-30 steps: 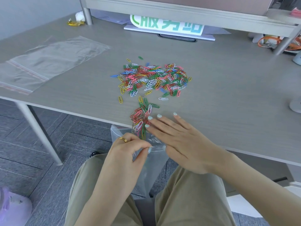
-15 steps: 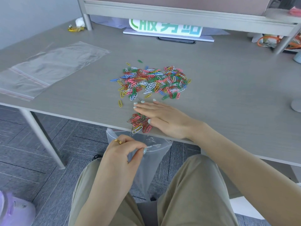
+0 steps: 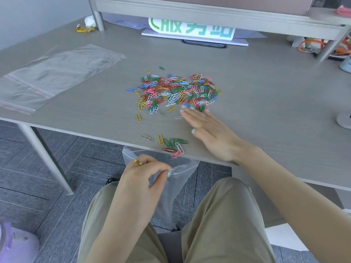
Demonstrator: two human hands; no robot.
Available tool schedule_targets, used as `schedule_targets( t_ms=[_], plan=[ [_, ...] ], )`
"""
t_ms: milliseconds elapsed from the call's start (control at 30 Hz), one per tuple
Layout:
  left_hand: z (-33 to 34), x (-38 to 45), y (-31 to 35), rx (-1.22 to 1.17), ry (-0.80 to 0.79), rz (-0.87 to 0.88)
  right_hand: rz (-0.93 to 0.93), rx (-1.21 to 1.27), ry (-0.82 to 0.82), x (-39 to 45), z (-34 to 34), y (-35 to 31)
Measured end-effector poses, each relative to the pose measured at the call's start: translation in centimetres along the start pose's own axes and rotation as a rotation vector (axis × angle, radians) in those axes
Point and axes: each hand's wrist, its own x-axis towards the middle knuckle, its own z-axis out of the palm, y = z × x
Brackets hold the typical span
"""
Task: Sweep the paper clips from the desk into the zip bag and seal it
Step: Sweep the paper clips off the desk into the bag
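The left hand [image 3: 141,179] holds the zip bag [image 3: 171,188] just below the bench [image 3: 266,111] edge, its grip pinched together on the bag's rim, the mouth open upward; the right hand [image 3: 207,130] lies flat on the bench, fingers spread apart and holding nothing, fingertips touching the near side of the main heap of paper clips [image 3: 176,90]; a small cluster of clips [image 3: 171,144] (about ten) sits at the bench edge, directly above the bag; two spare bags [image 3: 51,76] lie flat far left.
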Motion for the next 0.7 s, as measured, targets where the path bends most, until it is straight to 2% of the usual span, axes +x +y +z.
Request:
schedule_targets(
  t_ms=[67, 267, 533, 700],
  plan=[
    [0.0, 0.0, 0.1, 0.001, -0.007, -0.001, 0.032, -0.040, -0.033, 0.2, -0.3, 0.8],
    [0.0, 0.1, 0.2, 0.002, 0.003, -0.004, -0.094, -0.204, -0.137, -1.0, -0.3, 0.1],
    [0.4, -0.1, 0.6, -0.003, -0.022, 0.002, -0.141, -0.255, -0.188, -3.4, 0.3, -2.6],
    [0.0, 0.1, 0.1, 0.026, -0.018, 0.011, -0.255, -0.318, -0.163, -3.8, 0.9, -3.2]
  ],
)
